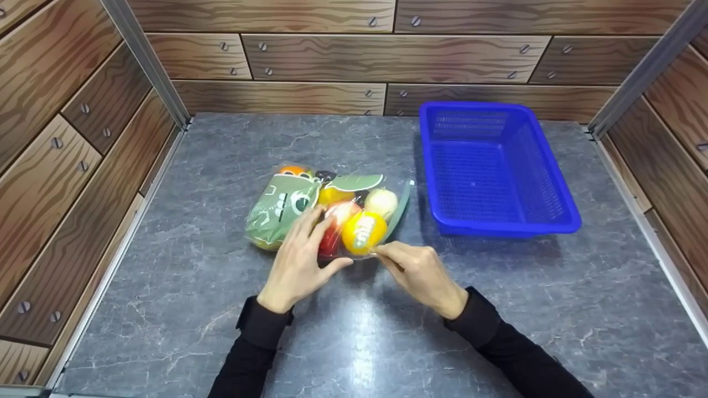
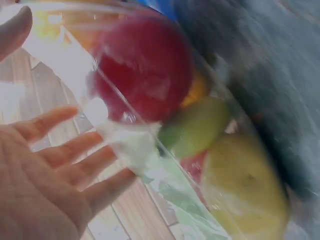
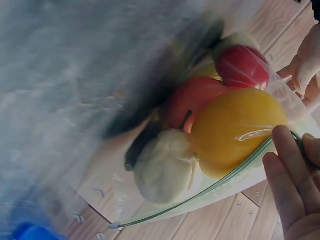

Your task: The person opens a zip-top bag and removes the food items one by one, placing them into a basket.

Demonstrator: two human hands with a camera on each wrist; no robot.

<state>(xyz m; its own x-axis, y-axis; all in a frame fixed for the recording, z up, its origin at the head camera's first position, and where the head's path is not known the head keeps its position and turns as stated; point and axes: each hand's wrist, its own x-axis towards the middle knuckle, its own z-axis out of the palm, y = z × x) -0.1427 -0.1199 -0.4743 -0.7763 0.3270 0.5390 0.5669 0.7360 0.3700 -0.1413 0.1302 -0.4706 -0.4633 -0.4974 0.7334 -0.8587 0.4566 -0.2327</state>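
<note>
**Now: both hands on a full zip bag beside the basket**

Largest first: the grey table (image 1: 166, 309) carries a blue basket (image 1: 498, 171). Just left of the basket lies the clear zip bag (image 1: 326, 213) of fruit. Left hand (image 1: 298, 260) rests flat on the bag, fingers straight. Right hand (image 1: 417, 271) pinches the bag's near edge. Risk, as I judge it: round fruit, like the yellow one (image 1: 363, 232), could roll out if the mouth opens while the bag tips.

It looks like a small test booth. The walls (image 1: 332, 55) are printed wood planks. The table (image 1: 166, 287) is grey stone.
</note>
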